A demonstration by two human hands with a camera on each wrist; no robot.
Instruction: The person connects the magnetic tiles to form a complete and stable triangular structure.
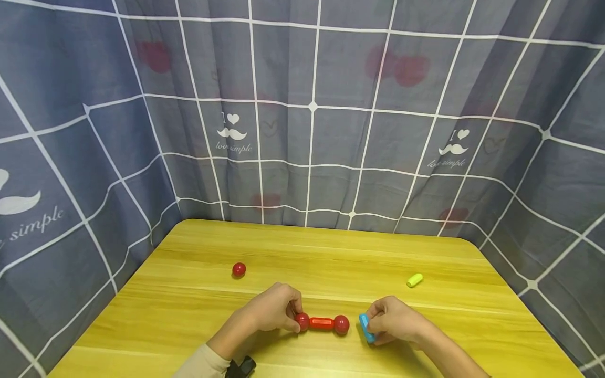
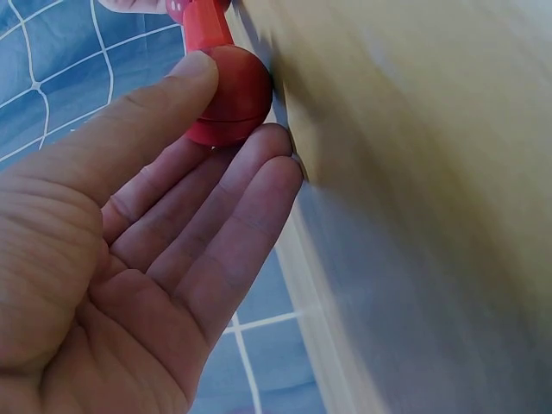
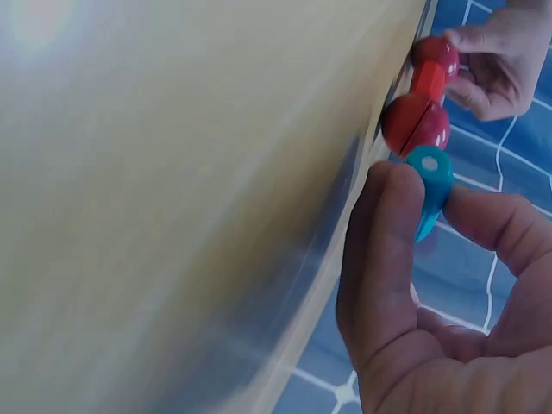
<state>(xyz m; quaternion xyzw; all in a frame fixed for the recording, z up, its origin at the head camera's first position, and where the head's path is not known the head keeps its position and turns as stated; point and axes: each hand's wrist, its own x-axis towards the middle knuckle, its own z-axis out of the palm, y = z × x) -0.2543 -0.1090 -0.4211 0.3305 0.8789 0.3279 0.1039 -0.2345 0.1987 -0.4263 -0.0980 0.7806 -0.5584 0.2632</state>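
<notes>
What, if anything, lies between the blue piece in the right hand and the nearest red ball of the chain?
Nothing visible. The blue piece sits just beside the red ball, with only bare table between them.

Left hand (image 2: 112, 259): palm towards the camera, fills the lower left of the frame; thumb and fingers extended.
Grip: thumb tip on the upper side of the glossy red plastic ball (image 2: 228, 99), fingertips (image 2: 263, 142) just beneath it.
Red ball: pressed against the pale yellow wooden counter (image 2: 414, 172); a seam runs around its middle.
Red plastic rod (image 2: 205, 26): joined to the ball's far side, cut off by the top edge.
Backdrop: blue cloth with a white grid (image 2: 52, 69), at upper left and below the hand.
Focus: counter surface blurred.
</notes>
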